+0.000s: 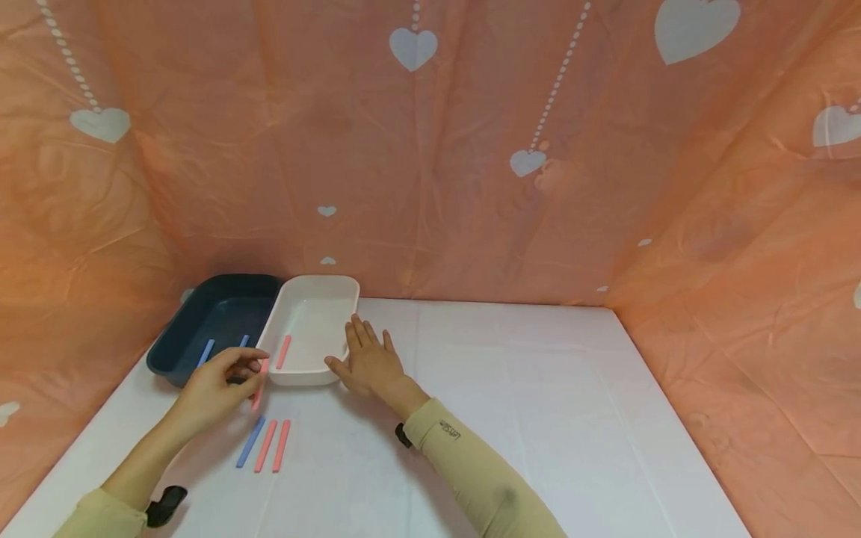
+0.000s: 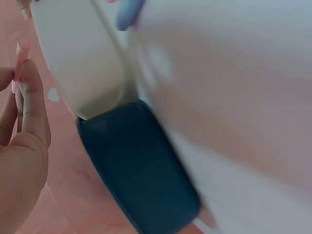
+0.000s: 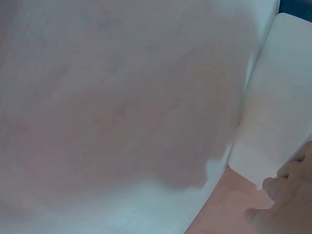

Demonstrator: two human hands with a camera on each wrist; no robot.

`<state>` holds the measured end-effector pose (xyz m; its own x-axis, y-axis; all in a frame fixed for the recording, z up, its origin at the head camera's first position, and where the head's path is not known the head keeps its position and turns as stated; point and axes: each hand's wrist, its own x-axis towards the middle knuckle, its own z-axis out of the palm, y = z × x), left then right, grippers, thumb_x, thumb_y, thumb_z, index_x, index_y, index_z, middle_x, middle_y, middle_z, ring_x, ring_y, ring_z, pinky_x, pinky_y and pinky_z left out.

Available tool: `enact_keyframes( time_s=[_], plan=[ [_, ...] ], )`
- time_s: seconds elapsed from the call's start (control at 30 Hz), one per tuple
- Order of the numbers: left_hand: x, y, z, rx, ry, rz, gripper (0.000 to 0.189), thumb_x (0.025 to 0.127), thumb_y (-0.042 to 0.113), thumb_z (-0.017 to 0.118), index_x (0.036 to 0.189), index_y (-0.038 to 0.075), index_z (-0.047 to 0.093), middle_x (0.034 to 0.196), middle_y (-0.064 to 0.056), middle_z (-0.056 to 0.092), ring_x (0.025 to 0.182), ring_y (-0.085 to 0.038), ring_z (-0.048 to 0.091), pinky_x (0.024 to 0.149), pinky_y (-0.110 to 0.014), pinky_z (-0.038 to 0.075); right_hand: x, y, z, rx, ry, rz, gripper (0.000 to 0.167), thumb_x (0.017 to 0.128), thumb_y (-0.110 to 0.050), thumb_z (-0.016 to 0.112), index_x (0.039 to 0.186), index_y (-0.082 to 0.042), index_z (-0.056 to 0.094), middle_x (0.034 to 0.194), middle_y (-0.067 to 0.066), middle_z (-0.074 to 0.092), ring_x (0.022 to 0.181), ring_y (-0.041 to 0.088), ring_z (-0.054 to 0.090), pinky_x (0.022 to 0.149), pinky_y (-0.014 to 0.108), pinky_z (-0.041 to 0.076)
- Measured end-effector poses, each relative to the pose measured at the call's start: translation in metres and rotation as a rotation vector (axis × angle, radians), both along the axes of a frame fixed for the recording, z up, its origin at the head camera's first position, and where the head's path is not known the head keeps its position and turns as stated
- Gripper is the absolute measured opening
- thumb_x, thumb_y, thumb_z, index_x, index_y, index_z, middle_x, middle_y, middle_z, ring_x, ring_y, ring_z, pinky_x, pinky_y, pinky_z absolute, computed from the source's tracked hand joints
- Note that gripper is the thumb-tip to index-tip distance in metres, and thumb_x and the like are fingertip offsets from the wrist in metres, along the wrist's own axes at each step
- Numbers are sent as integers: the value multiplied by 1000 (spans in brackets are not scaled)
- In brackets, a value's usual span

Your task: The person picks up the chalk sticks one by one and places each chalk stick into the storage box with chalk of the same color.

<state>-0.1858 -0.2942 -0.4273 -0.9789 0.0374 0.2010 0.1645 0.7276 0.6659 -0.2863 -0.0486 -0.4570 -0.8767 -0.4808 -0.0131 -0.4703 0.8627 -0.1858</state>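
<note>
My left hand [image 1: 217, 382] pinches a pink stick [image 1: 258, 392] between thumb and fingers, near the front left corner of the white tray [image 1: 306, 379]. That pink stick [image 2: 21, 57] also shows in the left wrist view. One pink stick [image 1: 283, 352] lies inside the white tray. With fingers spread straight, my right hand [image 1: 372, 366] rests at the tray's right rim. Two blue sticks, one of them a blue stick [image 1: 205, 352] at the left, are in the dark blue tray [image 1: 176, 373], partly behind my left hand.
In front of the trays, a blue stick [image 1: 250, 442], a pink stick [image 1: 265, 446] and another pink stick [image 1: 281, 446] lie side by side on the white table [image 1: 525, 418]. Orange cloth [image 1: 464, 224] with hearts hangs behind and along both sides.
</note>
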Motion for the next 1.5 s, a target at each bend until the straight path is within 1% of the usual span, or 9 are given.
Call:
enact_keyframes(
  time_s=[0.23,0.3,0.43,0.57,0.73,0.97,1.1,1.23,1.5],
  plan=[
    [-26,10,9,10,71,-35,35,95,8,74,128,-1,65,108,-13,67,92,-25,66,74,-16,51,0,0,1,-2,-6,0,82,106,-67,26,168,-14,14,175,-2,5,160,16,12,128,46,13],
    [-34,13,12,23,64,-46,35,96,9,73,127,-2,65,107,-14,67,93,-26,66,73,-17,52,0,0,1,0,-2,2,82,106,-67,26,168,-14,15,175,-1,5,159,16,13,127,46,13],
    [-49,19,18,42,9,-60,35,98,11,71,129,-3,64,108,-15,66,98,-31,66,73,-18,53,1,1,1,10,4,1,82,106,-67,25,168,-14,16,175,-1,6,159,16,14,127,46,15],
    [-66,24,19,39,-20,-69,35,98,13,71,129,-2,64,110,-16,66,102,-33,66,75,-26,54,0,0,1,8,8,0,82,106,-67,25,168,-14,16,175,-2,7,159,16,14,127,47,15],
    [-88,29,12,20,-33,-77,34,96,12,73,126,-2,66,107,-16,69,98,-31,68,77,-31,53,-1,0,1,0,10,2,81,106,-67,26,168,-14,16,175,-2,7,159,16,15,127,47,15],
    [-112,36,-1,24,-29,-126,31,95,7,73,122,-6,66,100,-15,69,91,-28,72,74,-27,54,0,0,2,1,13,2,81,106,-67,25,167,-14,17,175,-2,7,159,16,15,127,47,16],
    [-120,40,-8,86,-77,-165,32,95,3,70,123,-10,62,98,-17,66,85,-25,71,68,-24,56,0,0,2,2,14,5,81,106,-67,25,167,-14,18,175,-1,8,159,16,16,127,48,16],
    [-126,44,-15,137,-132,-181,33,94,1,67,124,-14,60,98,-19,64,81,-22,70,67,-27,58,-1,0,2,10,15,3,81,106,-67,24,167,-14,18,175,-2,7,159,16,16,127,47,16],
    [-133,46,-27,104,-182,-178,33,93,3,68,121,-12,62,97,-18,67,82,-20,68,69,-27,57,0,-1,1,11,19,1,81,106,-67,25,167,-14,18,175,-1,8,159,16,16,127,47,16]
  ],
)
